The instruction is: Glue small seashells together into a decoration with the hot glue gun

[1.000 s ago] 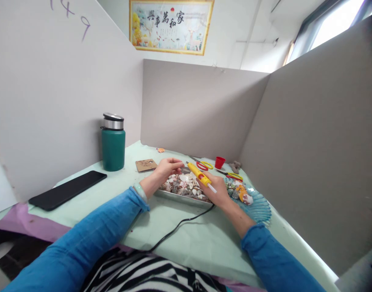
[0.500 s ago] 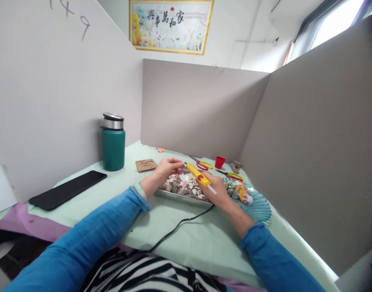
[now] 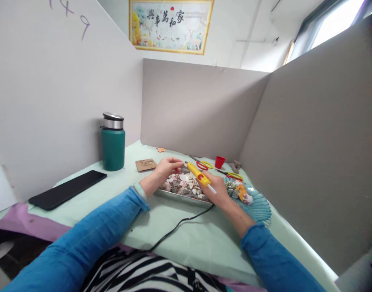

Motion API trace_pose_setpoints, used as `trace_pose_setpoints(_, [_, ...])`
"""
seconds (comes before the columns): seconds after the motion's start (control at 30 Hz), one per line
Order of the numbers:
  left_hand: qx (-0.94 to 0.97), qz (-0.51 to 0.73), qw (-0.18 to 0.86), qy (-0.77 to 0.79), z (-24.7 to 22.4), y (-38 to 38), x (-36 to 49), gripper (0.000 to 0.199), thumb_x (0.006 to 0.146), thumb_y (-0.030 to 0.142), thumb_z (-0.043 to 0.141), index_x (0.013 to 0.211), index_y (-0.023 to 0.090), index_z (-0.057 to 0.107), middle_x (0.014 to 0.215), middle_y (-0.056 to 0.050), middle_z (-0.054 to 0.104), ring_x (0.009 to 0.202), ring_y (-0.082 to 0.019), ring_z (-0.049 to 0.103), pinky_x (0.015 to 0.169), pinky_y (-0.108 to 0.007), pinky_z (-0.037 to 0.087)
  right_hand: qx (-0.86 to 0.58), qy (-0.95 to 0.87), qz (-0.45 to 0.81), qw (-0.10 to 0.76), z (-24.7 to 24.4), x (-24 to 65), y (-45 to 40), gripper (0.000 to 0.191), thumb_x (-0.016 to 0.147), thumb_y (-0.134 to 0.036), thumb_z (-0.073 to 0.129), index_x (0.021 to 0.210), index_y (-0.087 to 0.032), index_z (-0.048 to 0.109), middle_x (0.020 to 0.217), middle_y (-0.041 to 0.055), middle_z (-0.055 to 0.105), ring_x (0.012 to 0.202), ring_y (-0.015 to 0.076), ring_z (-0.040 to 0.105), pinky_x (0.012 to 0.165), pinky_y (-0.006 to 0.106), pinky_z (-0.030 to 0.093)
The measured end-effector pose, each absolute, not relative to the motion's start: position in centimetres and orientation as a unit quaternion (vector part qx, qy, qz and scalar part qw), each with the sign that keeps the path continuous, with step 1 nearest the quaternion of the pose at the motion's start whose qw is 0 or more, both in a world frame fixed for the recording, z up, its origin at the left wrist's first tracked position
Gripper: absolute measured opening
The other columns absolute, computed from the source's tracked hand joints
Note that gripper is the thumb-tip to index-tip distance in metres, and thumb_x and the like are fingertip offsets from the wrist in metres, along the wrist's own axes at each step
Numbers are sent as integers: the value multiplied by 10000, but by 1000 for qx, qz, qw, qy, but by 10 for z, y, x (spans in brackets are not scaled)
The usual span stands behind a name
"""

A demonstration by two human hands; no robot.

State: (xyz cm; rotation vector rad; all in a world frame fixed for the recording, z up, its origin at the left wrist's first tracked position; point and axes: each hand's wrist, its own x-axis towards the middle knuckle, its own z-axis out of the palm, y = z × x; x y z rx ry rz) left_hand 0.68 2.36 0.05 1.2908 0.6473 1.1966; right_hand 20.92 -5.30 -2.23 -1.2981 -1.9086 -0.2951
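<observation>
My right hand (image 3: 216,189) is wrapped round a yellow hot glue gun (image 3: 198,174), with a white glue stick poking out of its rear. The gun's nozzle points up and left, close to the fingertips of my left hand (image 3: 168,168). Those fingertips are pinched together, and whatever they hold is too small to make out. Beneath both hands lies a metal tray (image 3: 182,198) filled with small seashells (image 3: 186,184). From near my right hand a black cord (image 3: 181,222) runs toward me across the table.
A blue shell-shaped dish (image 3: 260,207) with painted shells sits at right. Behind are two pairs of scissors (image 3: 205,165) and a red cup (image 3: 220,162). To the left stand a green bottle (image 3: 113,148), a black phone (image 3: 68,189) and a brown card (image 3: 145,164). Grey panels (image 3: 201,105) surround the table.
The glue gun has shifted very slightly right, its nozzle a little farther from my left fingertips. Otherwise both hands keep their places.
</observation>
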Motion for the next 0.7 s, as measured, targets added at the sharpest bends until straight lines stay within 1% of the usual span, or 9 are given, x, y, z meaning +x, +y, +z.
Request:
trace_pose_setpoints(0.13, [554, 511, 592, 284, 2, 22, 7, 266, 613, 199, 760, 797, 78, 610, 668, -33, 609, 513, -75, 550, 559, -235, 455, -493, -769, -117, 390, -22, 209, -54, 141, 781, -288, 495, 824, -203, 600, 638, 1, 613, 566, 135, 535, 547, 210, 335])
trace_pose_setpoints(0.57, [541, 520, 598, 282, 3, 21, 7, 237, 625, 174, 750, 790, 76, 611, 654, -28, 604, 503, -75, 544, 558, -241, 457, -524, -746, -129, 390, -23, 209, -53, 143, 772, -289, 512, 841, -214, 612, 638, -3, 612, 565, 137, 538, 525, 214, 309])
trace_pose_setpoints(0.7, [545, 515, 596, 288, 4, 19, 8, 223, 633, 166, 743, 792, 70, 619, 656, -35, 604, 504, -76, 544, 550, -240, 455, -510, -761, -118, 383, -21, 208, -56, 114, 779, -280, 499, 801, -209, 586, 629, -6, 597, 560, 129, 527, 528, 210, 308])
